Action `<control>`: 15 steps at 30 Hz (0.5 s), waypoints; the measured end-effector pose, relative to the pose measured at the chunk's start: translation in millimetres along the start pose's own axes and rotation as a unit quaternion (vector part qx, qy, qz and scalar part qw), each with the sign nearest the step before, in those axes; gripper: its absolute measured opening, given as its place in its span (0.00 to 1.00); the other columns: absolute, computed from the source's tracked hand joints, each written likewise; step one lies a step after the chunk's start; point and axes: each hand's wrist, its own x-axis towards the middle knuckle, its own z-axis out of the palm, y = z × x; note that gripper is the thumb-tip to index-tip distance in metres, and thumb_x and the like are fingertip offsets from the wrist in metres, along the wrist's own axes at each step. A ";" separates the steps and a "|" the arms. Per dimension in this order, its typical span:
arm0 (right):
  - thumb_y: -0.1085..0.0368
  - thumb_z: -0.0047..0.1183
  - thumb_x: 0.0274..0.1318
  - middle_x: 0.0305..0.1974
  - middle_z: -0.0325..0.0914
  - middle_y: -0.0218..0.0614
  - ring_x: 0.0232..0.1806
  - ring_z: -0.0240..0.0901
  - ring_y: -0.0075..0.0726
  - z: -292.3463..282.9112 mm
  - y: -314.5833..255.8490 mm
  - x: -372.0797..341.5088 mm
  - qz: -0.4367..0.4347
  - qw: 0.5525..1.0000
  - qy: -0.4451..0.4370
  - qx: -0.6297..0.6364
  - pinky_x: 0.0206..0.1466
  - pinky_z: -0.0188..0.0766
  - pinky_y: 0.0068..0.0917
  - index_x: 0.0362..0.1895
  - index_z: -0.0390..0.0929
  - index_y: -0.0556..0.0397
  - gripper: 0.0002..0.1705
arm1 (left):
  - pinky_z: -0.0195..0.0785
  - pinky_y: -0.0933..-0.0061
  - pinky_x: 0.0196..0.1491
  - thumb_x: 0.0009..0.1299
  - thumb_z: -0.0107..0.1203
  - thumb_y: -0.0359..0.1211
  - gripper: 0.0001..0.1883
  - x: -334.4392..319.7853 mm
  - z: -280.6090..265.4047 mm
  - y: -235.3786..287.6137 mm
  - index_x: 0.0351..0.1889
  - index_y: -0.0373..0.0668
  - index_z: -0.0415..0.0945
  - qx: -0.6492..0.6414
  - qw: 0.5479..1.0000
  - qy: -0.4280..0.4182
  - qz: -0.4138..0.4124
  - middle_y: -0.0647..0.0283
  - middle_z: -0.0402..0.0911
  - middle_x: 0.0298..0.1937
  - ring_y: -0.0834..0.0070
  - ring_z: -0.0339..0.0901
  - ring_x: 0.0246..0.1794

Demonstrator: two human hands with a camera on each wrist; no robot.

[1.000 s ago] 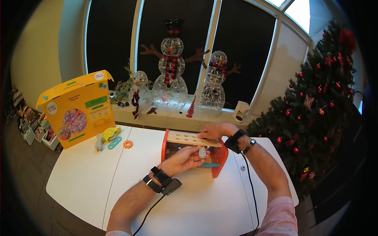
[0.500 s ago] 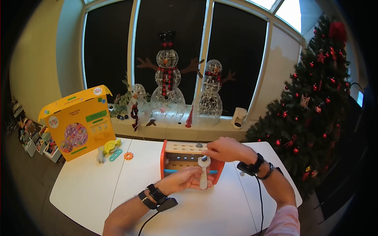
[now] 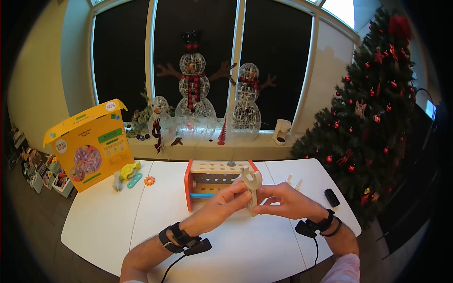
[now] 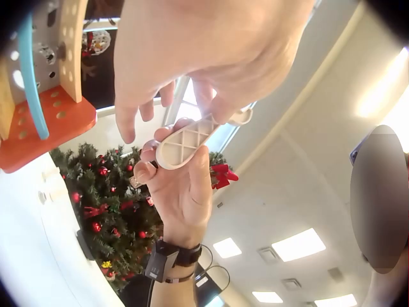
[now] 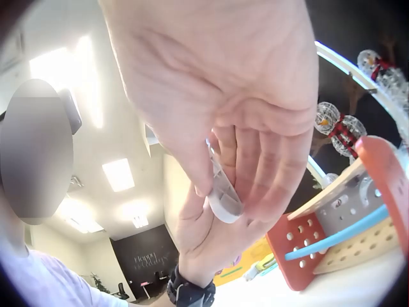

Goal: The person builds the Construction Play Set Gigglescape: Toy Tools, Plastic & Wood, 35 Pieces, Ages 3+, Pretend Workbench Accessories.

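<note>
Both hands hold a pale grey toy wrench [image 3: 252, 185] upright in front of the toy workbench [image 3: 188, 181], its forked end at the top. My left hand [image 3: 225, 205] pinches the wrench's shaft below the fork between thumb and fingers. Lower down, my right hand [image 3: 285, 202] grips the handle; in the left wrist view, this handle [image 4: 185, 146] has a crisscross ribbed face. The workbench has red ends, a holed wooden top and a blue bar [image 3: 202, 195]. A grey nut-like piece [image 3: 231, 164] sits on that top.
At the left stand a yellow box [image 3: 94, 146], a yellow toy piece [image 3: 128, 172], a teal strip [image 3: 135, 180] and an orange gear [image 3: 149, 180]. Small white pegs [image 3: 299, 184] and a black object [image 3: 331, 198] lie at the right. A decorated tree [image 3: 358, 127] stands beyond the table.
My right hand has left the workbench top and now grips the wrench's handle. The wrench has risen, with my left hand now near its fork. The workbench stands in more open view.
</note>
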 end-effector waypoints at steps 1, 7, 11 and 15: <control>0.60 0.67 0.77 0.50 0.91 0.43 0.48 0.92 0.37 -3.2 -1.6 -3.5 -0.003 1.000 0.001 -0.001 0.56 0.88 0.33 0.73 0.78 0.56 0.28 | 0.62 0.55 0.85 0.92 0.52 0.38 0.25 0.3 3.2 3.9 0.83 0.44 0.68 0.029 0.999 0.006 0.023 0.63 0.61 0.88 0.68 0.62 0.87; 0.62 0.74 0.69 0.33 0.92 0.35 0.35 0.92 0.30 -33.5 22.7 -42.4 0.120 0.964 0.199 -0.131 0.41 0.87 0.28 0.44 0.89 0.60 0.12 | 0.73 0.61 0.77 0.87 0.58 0.31 0.25 -15.5 -9.7 33.2 0.80 0.42 0.69 0.159 0.979 0.114 0.060 0.57 0.69 0.83 0.65 0.69 0.82; 0.58 0.76 0.64 0.31 0.91 0.36 0.34 0.92 0.29 -58.0 96.0 -85.4 0.269 0.917 0.218 -0.198 0.39 0.85 0.28 0.37 0.90 0.58 0.14 | 0.77 0.64 0.71 0.86 0.60 0.31 0.22 -35.5 -43.0 53.6 0.76 0.41 0.72 0.153 0.969 0.190 0.045 0.57 0.76 0.77 0.67 0.77 0.74; 0.53 0.77 0.56 0.31 0.92 0.41 0.34 0.92 0.40 -64.3 163.5 -121.6 0.421 0.841 0.183 -0.287 0.43 0.86 0.34 0.33 0.92 0.56 0.18 | 0.77 0.68 0.64 0.84 0.63 0.35 0.20 -51.5 -81.1 61.7 0.70 0.41 0.75 0.192 0.937 0.289 0.050 0.60 0.81 0.67 0.75 0.80 0.63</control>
